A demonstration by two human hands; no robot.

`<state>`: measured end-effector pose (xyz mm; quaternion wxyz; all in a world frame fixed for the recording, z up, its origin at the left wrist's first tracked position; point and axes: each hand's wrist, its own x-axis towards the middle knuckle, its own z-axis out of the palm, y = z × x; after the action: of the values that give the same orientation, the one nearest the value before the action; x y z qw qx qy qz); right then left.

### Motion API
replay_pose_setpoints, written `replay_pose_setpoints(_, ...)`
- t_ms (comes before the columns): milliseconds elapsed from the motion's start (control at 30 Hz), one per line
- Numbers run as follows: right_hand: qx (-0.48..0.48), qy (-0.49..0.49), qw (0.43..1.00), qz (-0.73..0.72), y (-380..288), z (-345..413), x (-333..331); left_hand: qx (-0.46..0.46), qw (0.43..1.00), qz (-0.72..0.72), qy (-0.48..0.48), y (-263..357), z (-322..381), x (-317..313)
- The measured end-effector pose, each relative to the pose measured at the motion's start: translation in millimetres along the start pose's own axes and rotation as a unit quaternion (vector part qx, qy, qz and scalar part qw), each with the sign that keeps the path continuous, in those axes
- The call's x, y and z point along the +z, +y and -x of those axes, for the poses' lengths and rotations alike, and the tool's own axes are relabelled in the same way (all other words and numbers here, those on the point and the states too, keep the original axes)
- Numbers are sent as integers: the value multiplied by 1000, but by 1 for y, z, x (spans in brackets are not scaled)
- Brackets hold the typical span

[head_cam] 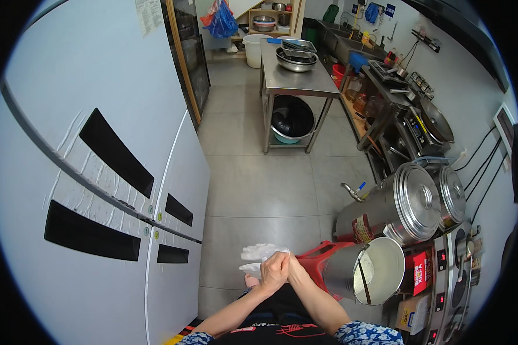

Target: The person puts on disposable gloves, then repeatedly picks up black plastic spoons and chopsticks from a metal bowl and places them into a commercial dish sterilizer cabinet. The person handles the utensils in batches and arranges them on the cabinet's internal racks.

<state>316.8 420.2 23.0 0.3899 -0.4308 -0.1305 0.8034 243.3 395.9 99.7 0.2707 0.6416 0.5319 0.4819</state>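
My left hand (275, 271) is bare and closed at my right wrist, at the cuff of a thin white glove. My right hand (264, 252) is inside the white glove, its fingers pointing left; a second white part below may be its thumb or another glove. To the right of my hands a tall metal bucket (339, 272), tilted in this view, has a pale whitish inside and whitish contents. A dark stick (364, 282) lies across its mouth. The bucket stands on or against a red plastic stool (317, 261).
White fridge doors (108, 280) with black handle recesses line the left. Large lidded steel pots (384, 207), one with a tap, stand right, above electric hobs (457, 284). Ahead is a steel table (323, 82) with stacked bowls; a sink and cooking counter run along the right wall.
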Motion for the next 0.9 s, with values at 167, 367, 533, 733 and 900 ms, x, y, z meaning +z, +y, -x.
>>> replay_pose_setpoints(167,51,-62,952,-295,-35,-75,53,16,999,-18,45,-8,-54,-26)
replay_pose_setpoints(367,85,-101,832,-539,-107,-154,86,73,995,-11,72,-7,-98,-27)
replay_pose_setpoints(533,44,-169,784,-596,-157,-200,98,12,997,59,40,-22,-152,-30)
replay_pose_setpoints(733,-220,-258,898,-282,-240,-201,142,-20,999,15,38,-53,-283,-33)
replay_pose_setpoints(900,-246,-265,905,-226,-309,-200,160,-68,990,123,-17,-62,-340,-1)
